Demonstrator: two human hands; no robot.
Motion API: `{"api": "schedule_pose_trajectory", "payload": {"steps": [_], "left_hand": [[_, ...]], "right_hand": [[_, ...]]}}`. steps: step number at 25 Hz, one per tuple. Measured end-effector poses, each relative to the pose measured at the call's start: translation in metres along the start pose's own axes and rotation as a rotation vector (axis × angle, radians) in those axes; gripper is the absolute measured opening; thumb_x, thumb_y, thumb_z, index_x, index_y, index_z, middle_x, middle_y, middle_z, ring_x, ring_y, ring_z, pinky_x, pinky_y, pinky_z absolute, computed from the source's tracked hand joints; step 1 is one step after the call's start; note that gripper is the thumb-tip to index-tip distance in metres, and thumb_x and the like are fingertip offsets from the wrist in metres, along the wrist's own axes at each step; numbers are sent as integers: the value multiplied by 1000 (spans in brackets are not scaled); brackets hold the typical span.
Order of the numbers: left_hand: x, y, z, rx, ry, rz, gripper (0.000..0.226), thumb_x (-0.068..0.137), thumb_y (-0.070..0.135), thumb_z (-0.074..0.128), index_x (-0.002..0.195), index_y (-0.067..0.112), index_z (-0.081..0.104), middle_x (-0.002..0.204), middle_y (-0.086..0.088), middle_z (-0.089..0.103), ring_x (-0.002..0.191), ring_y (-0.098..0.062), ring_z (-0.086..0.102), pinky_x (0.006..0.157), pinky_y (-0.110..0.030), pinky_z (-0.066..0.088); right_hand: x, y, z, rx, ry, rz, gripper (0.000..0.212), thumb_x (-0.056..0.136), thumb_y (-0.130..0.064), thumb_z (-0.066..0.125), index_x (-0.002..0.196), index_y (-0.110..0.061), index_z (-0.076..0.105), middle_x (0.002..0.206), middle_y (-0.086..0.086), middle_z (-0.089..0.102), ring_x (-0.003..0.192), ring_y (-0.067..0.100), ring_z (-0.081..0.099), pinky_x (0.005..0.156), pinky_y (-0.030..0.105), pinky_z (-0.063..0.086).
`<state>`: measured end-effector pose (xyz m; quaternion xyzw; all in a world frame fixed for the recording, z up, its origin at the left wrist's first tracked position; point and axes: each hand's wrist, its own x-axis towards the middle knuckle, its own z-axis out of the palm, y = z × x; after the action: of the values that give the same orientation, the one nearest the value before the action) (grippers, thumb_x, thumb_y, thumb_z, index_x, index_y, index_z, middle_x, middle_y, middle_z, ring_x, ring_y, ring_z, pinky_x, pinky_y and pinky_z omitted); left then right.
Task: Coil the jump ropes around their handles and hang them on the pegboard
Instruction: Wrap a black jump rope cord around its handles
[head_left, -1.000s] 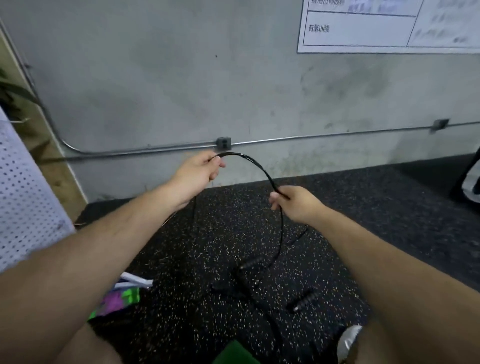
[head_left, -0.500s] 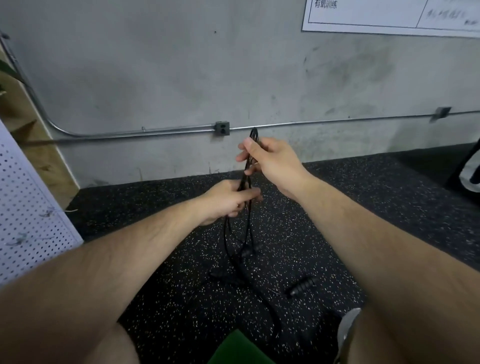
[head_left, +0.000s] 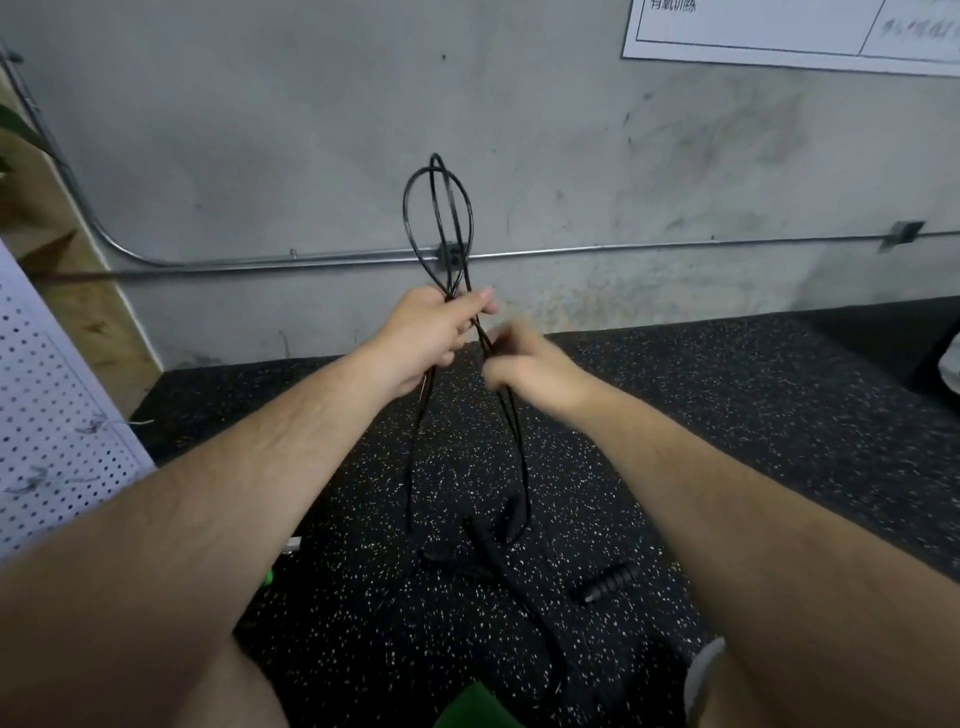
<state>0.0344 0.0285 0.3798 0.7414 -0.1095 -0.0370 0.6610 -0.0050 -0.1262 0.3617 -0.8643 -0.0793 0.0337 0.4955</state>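
The left hand (head_left: 441, 332) now grips the jump rope (head_left: 434, 161) under its upright loops; the right hand (head_left: 530, 366) has dropped beside it, blurred, grip unclear.

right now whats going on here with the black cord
A person is gathering a black jump rope into loops. The left hand grips the bunch, with the loops standing up above the fist. The right hand, blurred, seems to pinch the strands just below. The rest of the rope hangs to the floor, where a handle lies loose. It is not yet on the pegboard at the left.
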Motion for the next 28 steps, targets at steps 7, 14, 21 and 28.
{"api": "schedule_pose_trajectory", "payload": {"steps": [7, 14, 21, 28], "left_hand": [[-7, -15, -28, -186, -86, -34, 38, 81, 43, 74, 104, 14, 66, 64, 9, 45, 54, -7, 25, 41, -18, 20], [-19, -56, -9, 98, -273, -165, 21, 91, 28, 73, 109, 19, 71, 62, 9, 51, 50, -7, 35, 47, -24, 27], [-7, -25, -3, -116, -74, -20, 17, 101, 22, 60, 106, 10, 70, 65, 6, 51, 46, -4, 31, 39, -16, 23], [-5, -4, -26, -42, 120, -21, 30, 104, 36, 54, 105, 10, 68, 78, -1, 56, 52, -8, 43, 44, -19, 36]], "right_hand": [[10, 9, 5, -250, -11, 46, 20, 103, -26, 56, 101, -11, 70, 90, -1, 75, 64, 3, 60, 56, 16, 45], [11, -39, -6, 112, 272, -172, 16, 100, -24, 61, 98, -13, 72, 82, -5, 74, 59, -2, 59, 60, 21, 48], [-4, -9, -8, 24, 191, 64, 27, 87, -12, 65, 112, -16, 55, 97, 5, 65, 77, 15, 60, 60, 27, 49], [-1, 11, 22, -226, -112, 62, 19, 102, -22, 57, 101, -7, 69, 93, 9, 73, 73, 13, 63, 73, 36, 58]]}}
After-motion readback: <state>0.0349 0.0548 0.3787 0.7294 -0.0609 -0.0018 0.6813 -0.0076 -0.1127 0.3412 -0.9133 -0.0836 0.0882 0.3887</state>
